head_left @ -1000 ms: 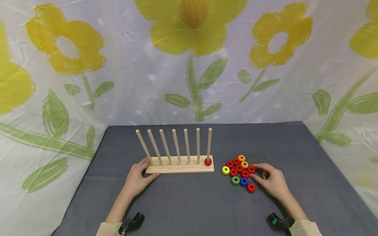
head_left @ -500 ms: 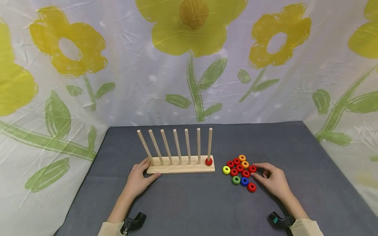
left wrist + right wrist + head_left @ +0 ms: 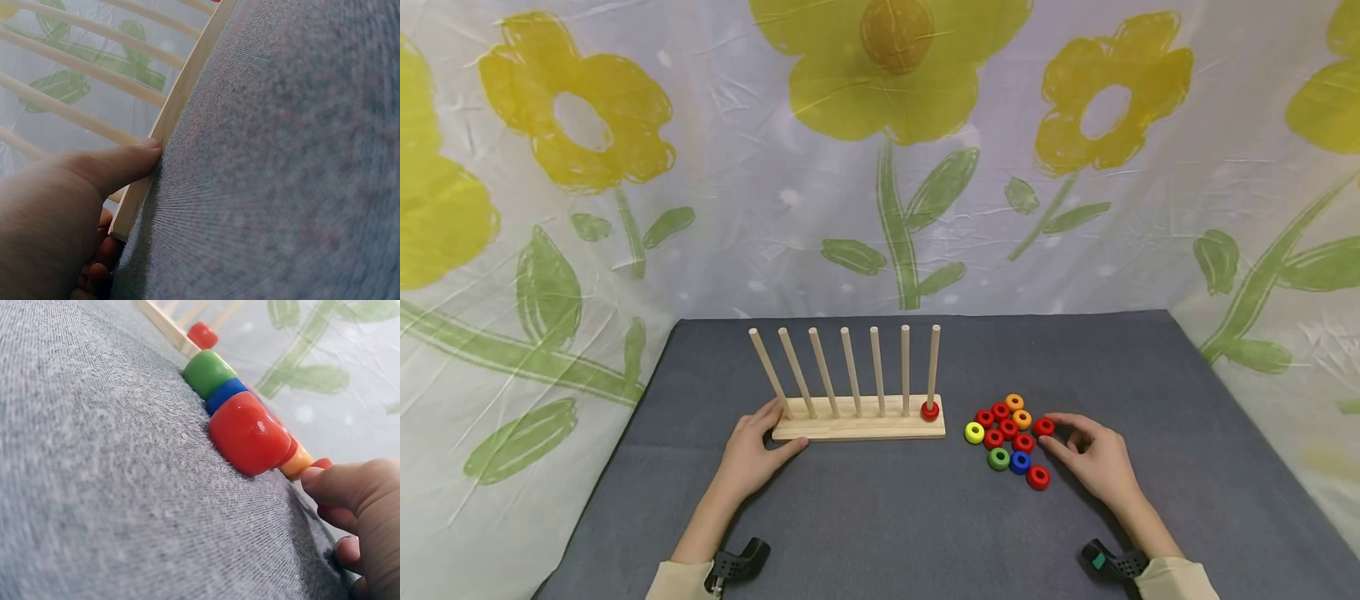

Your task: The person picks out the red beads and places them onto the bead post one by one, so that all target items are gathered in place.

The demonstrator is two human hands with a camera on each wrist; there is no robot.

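A wooden peg stand (image 3: 859,429) with a row of several upright pegs stands on the table. One red ring (image 3: 929,412) sits at the foot of its rightmost peg. My left hand (image 3: 752,450) grips the stand's left end, thumb along the front edge; in the left wrist view the thumb (image 3: 131,164) presses on the base, with the other fingers behind it. To the right, my right hand (image 3: 1093,458) pinches a red bead-like ring (image 3: 1043,427) between thumb and fingertip at the right side of a cluster of rings. In the right wrist view that ring is mostly hidden behind the thumb (image 3: 337,481).
Loose rings lie grouped between the stand and my right hand: several red, two orange (image 3: 1022,419), one yellow (image 3: 974,432), one green (image 3: 998,459), one blue (image 3: 1020,462). A dark grey cloth (image 3: 880,517) covers the table. A flowered curtain (image 3: 722,250) hangs behind.
The red ring at my right fingertips has shifted slightly to the right, away from the neighbouring rings. My left hand keeps its grip on the stand.
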